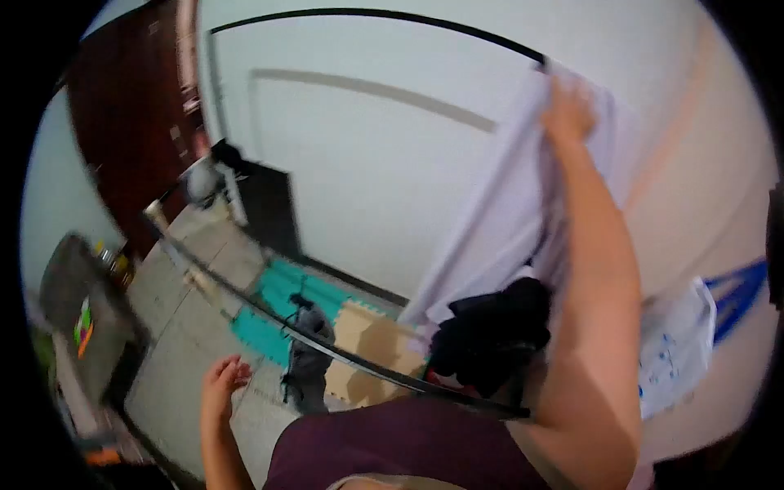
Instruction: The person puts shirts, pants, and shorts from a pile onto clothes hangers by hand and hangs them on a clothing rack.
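Note:
A long pale lavender-white cloth hangs down from the end of a raised black rail. My right hand reaches up to the cloth's top edge beside the rail and touches it. Motion smears those fingers, so their grip on the fabric is unclear. Low on the left, my left hand hovers over the floor with loosely bent fingers slightly apart and nothing visible in them. A grey garment hangs on the lower front rail, and a dark bundle of cloth sits under the pale cloth.
Teal foam mats and a beige foam mat lie below the rails. A grey chair with small bright items stands at left, near a brown door. A white plastic bag hangs at right. A dark panel leans by the wall.

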Demonstrator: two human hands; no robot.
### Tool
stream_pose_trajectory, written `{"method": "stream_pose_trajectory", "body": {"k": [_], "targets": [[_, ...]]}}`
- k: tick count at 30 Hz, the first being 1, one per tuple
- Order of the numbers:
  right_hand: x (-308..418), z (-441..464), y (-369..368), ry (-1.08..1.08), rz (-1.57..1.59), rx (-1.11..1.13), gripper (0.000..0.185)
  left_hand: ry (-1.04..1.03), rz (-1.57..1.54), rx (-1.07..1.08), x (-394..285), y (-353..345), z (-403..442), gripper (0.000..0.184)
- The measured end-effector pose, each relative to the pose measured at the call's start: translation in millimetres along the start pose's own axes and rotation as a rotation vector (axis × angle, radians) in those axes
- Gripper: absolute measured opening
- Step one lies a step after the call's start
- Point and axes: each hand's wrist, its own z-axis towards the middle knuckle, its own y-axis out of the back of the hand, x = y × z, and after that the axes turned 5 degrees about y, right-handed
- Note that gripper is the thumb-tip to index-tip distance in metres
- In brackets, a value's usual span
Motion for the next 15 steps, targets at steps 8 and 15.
{"method": "stream_pose_trajectory", "body": {"k": [8, 15], "targets": [[52, 17, 9, 0.550, 0.287, -0.304, 0.048, 0.181, -0.331, -0.028, 109, -96, -60, 0.030], [167, -119, 78, 0.950, 1.007, 0.217, 0.036, 0.192, -0.331, -0.074, 147, -69, -89, 0.031]]}}
